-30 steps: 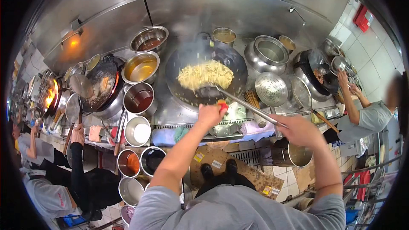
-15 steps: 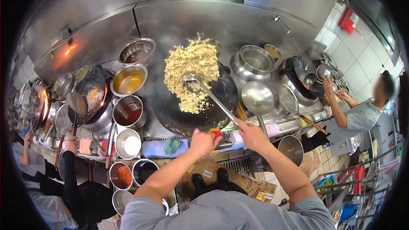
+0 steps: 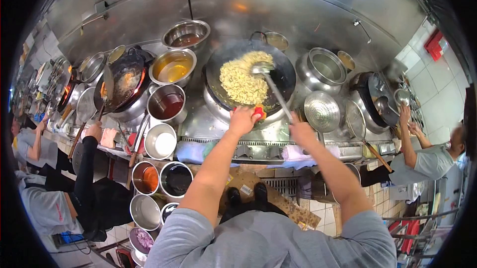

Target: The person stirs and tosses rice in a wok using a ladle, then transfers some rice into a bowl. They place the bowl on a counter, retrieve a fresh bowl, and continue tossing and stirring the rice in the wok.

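Observation:
A large black wok [image 3: 286,69] sits on the burner ahead of me, holding a heap of pale yellow, crumbly food that looks like fried rice [image 3: 241,83]. My left hand [image 3: 242,120] is closed at the wok's near rim, with a red and yellow cloth [image 3: 259,112] showing beside its fingers. In my right hand [image 3: 302,131], slightly blurred, is the long handle of a metal ladle [image 3: 277,91]. The ladle's bowl rests against the food's upper right side. My left fingertips are partly hidden.
Left of the wok stand a bowl of yellow liquid [image 3: 173,68] and a pot of dark red liquid [image 3: 166,104]. A perforated strainer [image 3: 322,111] and a steel pot [image 3: 325,67] are on the right. Co-workers stand at woks on both sides [image 3: 427,161].
The food, tossed up above the wok earlier, now lies inside it. The wok has come down level on the burner. The ladle bowl moved to the food's upper right. My view shifted left.

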Action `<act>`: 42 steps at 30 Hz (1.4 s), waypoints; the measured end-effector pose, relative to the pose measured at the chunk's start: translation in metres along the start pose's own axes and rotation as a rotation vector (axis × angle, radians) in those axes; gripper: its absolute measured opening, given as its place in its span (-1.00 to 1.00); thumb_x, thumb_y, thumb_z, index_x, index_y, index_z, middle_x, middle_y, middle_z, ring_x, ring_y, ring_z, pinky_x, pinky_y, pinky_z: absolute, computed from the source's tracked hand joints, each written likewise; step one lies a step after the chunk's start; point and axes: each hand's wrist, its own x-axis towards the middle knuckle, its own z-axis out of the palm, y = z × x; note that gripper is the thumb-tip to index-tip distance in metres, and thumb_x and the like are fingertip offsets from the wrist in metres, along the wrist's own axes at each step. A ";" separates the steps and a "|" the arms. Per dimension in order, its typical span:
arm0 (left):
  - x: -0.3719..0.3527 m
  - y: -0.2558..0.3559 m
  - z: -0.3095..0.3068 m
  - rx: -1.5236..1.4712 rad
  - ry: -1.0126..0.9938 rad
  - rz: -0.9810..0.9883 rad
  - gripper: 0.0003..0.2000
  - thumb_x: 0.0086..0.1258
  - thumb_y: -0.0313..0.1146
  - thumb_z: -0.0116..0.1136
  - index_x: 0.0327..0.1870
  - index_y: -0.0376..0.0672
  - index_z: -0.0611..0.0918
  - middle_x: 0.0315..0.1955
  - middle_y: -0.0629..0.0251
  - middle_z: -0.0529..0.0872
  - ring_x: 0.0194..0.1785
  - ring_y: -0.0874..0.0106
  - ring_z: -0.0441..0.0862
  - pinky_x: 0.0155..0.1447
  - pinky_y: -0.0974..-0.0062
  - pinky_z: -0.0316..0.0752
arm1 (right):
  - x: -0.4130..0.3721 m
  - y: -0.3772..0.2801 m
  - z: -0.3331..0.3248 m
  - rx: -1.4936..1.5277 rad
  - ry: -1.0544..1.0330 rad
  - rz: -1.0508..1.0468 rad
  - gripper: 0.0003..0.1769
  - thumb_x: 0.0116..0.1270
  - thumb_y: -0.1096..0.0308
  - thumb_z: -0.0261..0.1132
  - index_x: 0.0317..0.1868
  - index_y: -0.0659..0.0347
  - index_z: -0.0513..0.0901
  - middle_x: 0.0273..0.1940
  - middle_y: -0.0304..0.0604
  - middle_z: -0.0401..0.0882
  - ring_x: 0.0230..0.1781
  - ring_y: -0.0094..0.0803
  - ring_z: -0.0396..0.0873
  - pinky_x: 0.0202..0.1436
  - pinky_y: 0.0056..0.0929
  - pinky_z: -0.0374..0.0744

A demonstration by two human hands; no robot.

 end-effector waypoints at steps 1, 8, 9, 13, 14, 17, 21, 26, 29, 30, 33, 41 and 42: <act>0.001 -0.002 0.002 -0.002 0.029 0.024 -0.61 0.44 0.08 0.06 0.03 0.02 0.71 -0.11 0.28 0.69 0.09 0.22 0.53 0.11 0.07 0.31 | -0.003 -0.022 0.005 0.098 -0.057 -0.008 -0.33 0.50 0.13 0.06 0.54 0.08 0.11 -0.26 0.29 0.65 -0.20 0.18 0.67 -0.08 0.12 0.58; -0.001 -0.004 -0.011 0.042 0.015 0.079 -0.58 0.45 0.08 0.04 -0.01 -0.07 0.68 -0.13 0.23 0.71 0.08 0.21 0.57 0.08 0.03 0.29 | -0.097 0.024 -0.083 0.119 -0.139 -0.083 -0.46 0.48 0.21 0.09 0.44 0.02 0.33 -0.21 0.19 0.68 -0.21 0.19 0.65 -0.09 0.08 0.57; -0.001 -0.004 -0.017 0.070 -0.104 0.056 -0.57 0.45 0.10 0.03 -0.02 -0.08 0.67 -0.11 0.23 0.71 0.09 0.20 0.58 0.09 0.03 0.29 | -0.092 0.029 -0.109 0.047 -0.093 -0.104 -0.49 0.47 0.22 0.10 0.41 0.03 0.39 -0.19 0.20 0.68 -0.20 0.16 0.65 -0.08 0.07 0.58; 0.001 -0.005 -0.014 0.064 -0.068 0.088 -0.56 0.44 0.13 0.02 -0.09 -0.07 0.68 -0.14 0.21 0.73 0.06 0.18 0.60 0.11 0.03 0.30 | 0.004 0.025 -0.065 -0.014 0.121 -0.259 -0.57 0.46 0.21 0.10 0.29 0.09 0.45 -0.16 0.17 0.69 -0.21 0.17 0.65 -0.07 0.05 0.60; 0.002 -0.005 -0.014 0.060 -0.077 0.096 -0.56 0.44 0.13 0.02 -0.09 -0.07 0.68 -0.14 0.21 0.73 0.06 0.18 0.60 0.11 0.03 0.30 | 0.002 -0.028 -0.076 0.154 0.098 -0.077 -0.60 0.47 0.21 0.09 0.24 0.13 0.47 -0.17 0.18 0.68 -0.21 0.16 0.65 -0.08 0.04 0.60; 0.006 -0.004 -0.019 0.061 -0.126 0.069 -0.59 0.45 0.12 0.01 -0.16 -0.02 0.71 -0.25 0.20 0.74 -0.02 0.18 0.63 0.11 0.09 0.29 | 0.002 -0.068 -0.005 0.306 0.105 -0.099 -0.47 0.51 0.19 0.03 0.39 0.24 0.29 -0.29 0.32 0.65 -0.21 0.22 0.64 -0.09 0.13 0.57; 0.001 -0.009 -0.004 0.107 0.042 0.150 -0.60 0.47 0.11 -0.02 -0.10 0.02 0.72 -0.21 0.26 0.75 -0.02 0.25 0.63 0.11 0.15 0.24 | -0.073 -0.024 -0.027 0.128 -0.041 -0.083 -0.44 0.50 0.19 0.07 0.46 0.04 0.25 -0.28 0.19 0.68 -0.24 0.20 0.65 -0.16 0.10 0.57; 0.007 0.005 0.006 0.120 -0.071 0.019 -0.58 0.46 0.12 0.01 -0.13 -0.04 0.72 -0.22 0.22 0.76 -0.04 0.22 0.65 0.05 0.11 0.28 | -0.170 -0.015 -0.126 0.242 -0.015 -0.165 -0.25 0.38 0.36 0.19 0.54 -0.10 0.13 -0.29 0.13 0.67 -0.32 0.12 0.65 -0.17 0.01 0.56; -0.029 0.064 -0.052 0.121 -0.024 0.138 -0.59 0.41 0.10 0.08 -0.30 -0.08 0.72 -0.49 0.15 0.72 -0.33 0.16 0.68 -0.07 0.13 0.36 | -0.228 -0.014 -0.242 0.132 -0.210 -0.076 -0.26 0.31 0.38 0.24 0.50 -0.11 0.25 -0.31 0.04 0.68 -0.31 0.09 0.64 -0.20 -0.04 0.57; -0.049 0.082 -0.079 0.079 0.003 0.200 -0.60 0.40 0.09 0.12 -0.36 -0.09 0.72 -0.58 0.15 0.70 -0.43 0.16 0.67 -0.11 0.16 0.38 | -0.241 -0.010 -0.274 0.150 -0.298 -0.042 -0.27 0.29 0.37 0.26 0.48 -0.12 0.30 -0.32 0.03 0.68 -0.33 0.06 0.64 -0.20 -0.08 0.57; -0.059 0.099 -0.110 0.038 0.145 0.369 -0.63 0.36 0.04 0.19 -0.48 -0.08 0.68 -0.65 0.19 0.67 -0.54 0.21 0.63 -0.18 0.26 0.39 | -0.238 -0.008 -0.308 0.158 -0.322 -0.184 -0.33 0.26 0.40 0.28 0.41 -0.15 0.43 -0.32 0.02 0.67 -0.34 0.00 0.64 -0.20 -0.16 0.57; -0.087 0.047 0.049 0.127 0.153 0.276 -0.57 0.43 0.07 0.08 -0.55 -0.04 0.63 -0.74 0.23 0.59 -0.60 0.22 0.59 -0.14 0.14 0.36 | -0.095 -0.050 -0.135 0.161 0.022 -0.184 -0.45 0.35 0.34 0.18 0.37 -0.12 0.46 -0.26 0.15 0.67 -0.25 0.14 0.63 -0.10 0.01 0.58; -0.107 0.051 0.043 0.113 0.061 0.294 -0.57 0.44 0.07 0.05 -0.55 -0.03 0.64 -0.75 0.24 0.58 -0.61 0.24 0.59 -0.14 0.13 0.35 | -0.105 -0.057 -0.138 0.134 0.011 -0.135 -0.45 0.36 0.33 0.18 0.38 -0.12 0.45 -0.28 0.15 0.67 -0.25 0.16 0.63 -0.11 0.03 0.57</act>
